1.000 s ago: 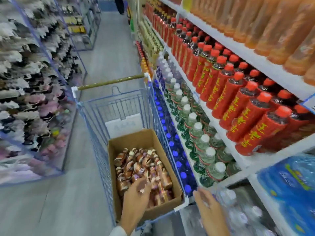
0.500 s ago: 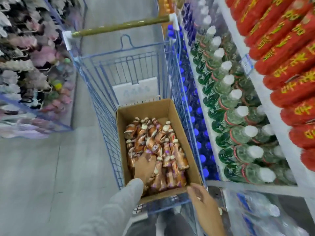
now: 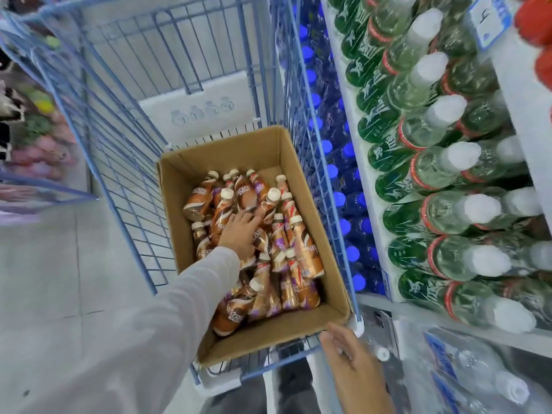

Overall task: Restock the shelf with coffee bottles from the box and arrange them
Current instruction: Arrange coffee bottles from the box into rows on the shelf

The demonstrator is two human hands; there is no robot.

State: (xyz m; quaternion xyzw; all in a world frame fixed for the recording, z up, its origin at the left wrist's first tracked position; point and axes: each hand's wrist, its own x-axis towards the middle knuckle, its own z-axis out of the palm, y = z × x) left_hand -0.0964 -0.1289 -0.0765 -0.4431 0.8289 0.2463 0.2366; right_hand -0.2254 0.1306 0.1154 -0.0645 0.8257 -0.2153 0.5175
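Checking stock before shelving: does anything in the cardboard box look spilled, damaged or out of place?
The brown-and-orange plastic coffee bottles lie jumbled in the open brown cardboard box, pointing different ways and piled over one another rather than upright. No spill or damage shows. The left hand rests on the pile.

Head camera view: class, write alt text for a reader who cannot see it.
A person's left hand reaches into a brown cardboard box of jumbled brown-and-orange coffee bottles inside a blue wire shopping cart. The right hand is open near the box's near corner, beside shelved white-capped green-labelled bottles.
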